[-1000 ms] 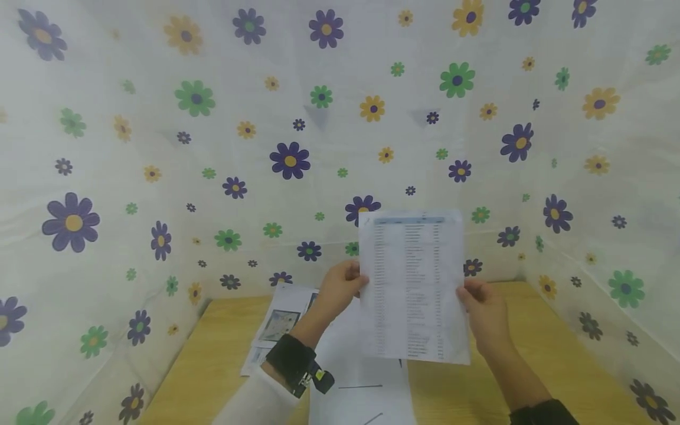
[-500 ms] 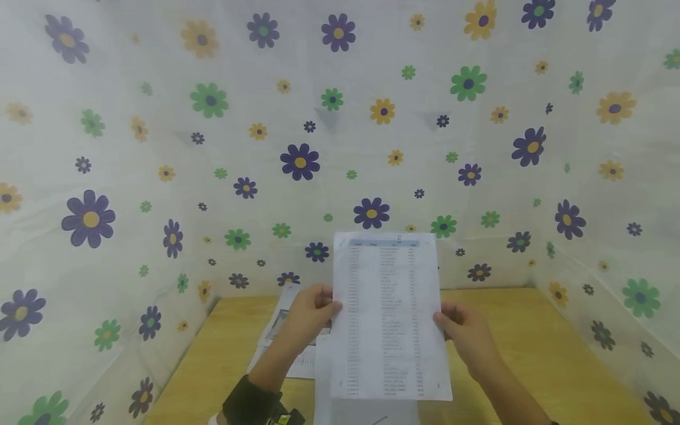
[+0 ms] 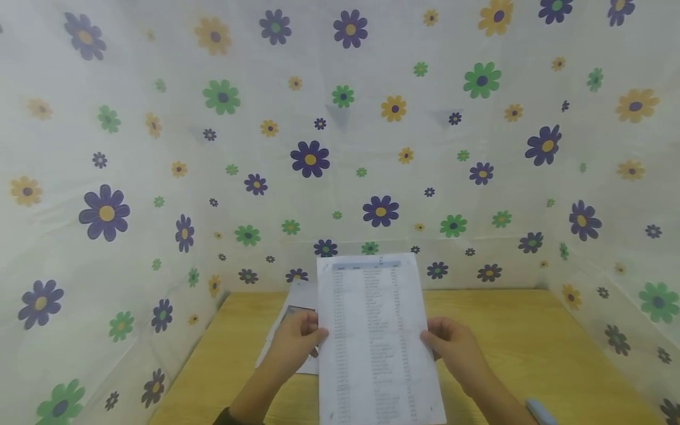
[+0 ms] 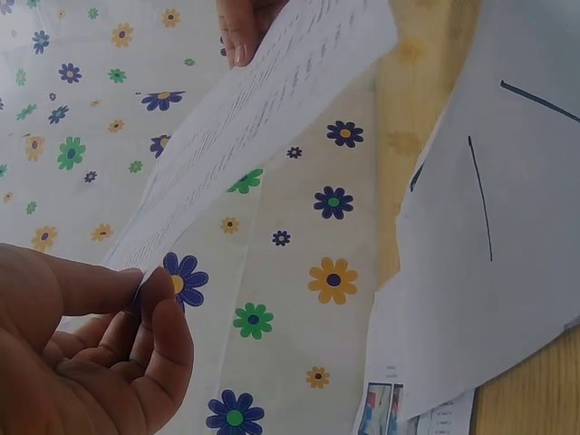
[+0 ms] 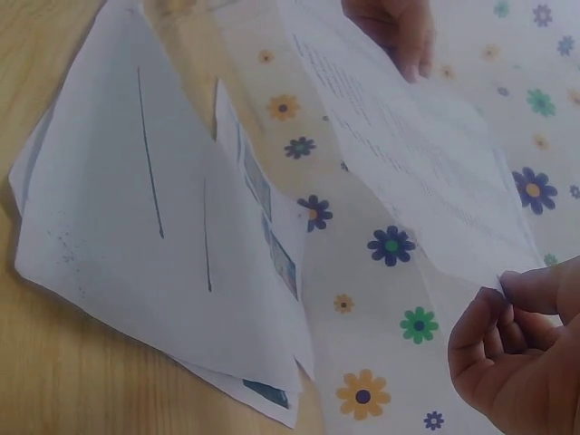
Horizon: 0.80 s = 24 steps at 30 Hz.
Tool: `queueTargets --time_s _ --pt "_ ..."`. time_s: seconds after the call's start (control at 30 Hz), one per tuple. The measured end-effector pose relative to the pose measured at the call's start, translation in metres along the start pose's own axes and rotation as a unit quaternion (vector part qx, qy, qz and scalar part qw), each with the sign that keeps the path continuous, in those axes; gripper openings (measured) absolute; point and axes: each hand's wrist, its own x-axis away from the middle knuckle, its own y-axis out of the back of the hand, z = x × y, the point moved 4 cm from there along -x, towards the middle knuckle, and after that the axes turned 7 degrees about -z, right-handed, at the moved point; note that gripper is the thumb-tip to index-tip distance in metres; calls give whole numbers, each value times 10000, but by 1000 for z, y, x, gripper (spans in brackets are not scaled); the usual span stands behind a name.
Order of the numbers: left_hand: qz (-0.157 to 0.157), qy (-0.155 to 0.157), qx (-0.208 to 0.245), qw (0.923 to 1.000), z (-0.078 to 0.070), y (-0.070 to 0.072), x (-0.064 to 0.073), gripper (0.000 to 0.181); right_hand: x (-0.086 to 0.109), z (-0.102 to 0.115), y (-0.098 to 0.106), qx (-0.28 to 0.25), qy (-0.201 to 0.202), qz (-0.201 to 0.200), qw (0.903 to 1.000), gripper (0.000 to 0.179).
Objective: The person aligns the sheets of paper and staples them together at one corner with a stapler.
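A white printed sheet [image 3: 374,342] with columns of small text is held upright above a wooden table [image 3: 510,348]. My left hand [image 3: 297,342] pinches its left edge between thumb and fingers. My right hand [image 3: 448,345] pinches the right edge. In the left wrist view the sheet [image 4: 263,109] stretches from my left hand [image 4: 100,353] up to the other hand [image 4: 245,27]. The right wrist view has the sheet [image 5: 408,154] running from my right hand [image 5: 521,349] to the far hand [image 5: 399,32].
More papers [image 3: 289,336] lie on the table under the sheet, one blank side marked with pen lines [image 5: 154,245]. A flowered cloth [image 3: 319,147] walls the table on three sides. A pale blue object [image 3: 539,411] shows at the lower right.
Both hands have brought the sheet down and to the left, nearer the table and the camera. The grip on both edges is unchanged.
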Motion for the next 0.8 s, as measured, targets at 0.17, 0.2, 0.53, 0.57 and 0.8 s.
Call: queueTargets --time_s 0.17,0.2,0.53,0.57,0.8 --pt "-15 145 79 9999 16 3 8 32 5 -10 -11 303 -167 187 9992 23" --pt "-8 184 62 9998 20 3 9 34 5 -12 -13 363 -177 216 9990 22" --pt "250 466 -272 9982 59 -6 18 35 7 -36 -25 1063 -86 337 9937 20" --pt "293 523 -299 9978 63 -7 19 35 7 -37 -26 1166 -58 373 9925 20" --pt "343 593 -431 9967 73 -16 27 32 13 -41 -33 1729 128 582 9831 22"
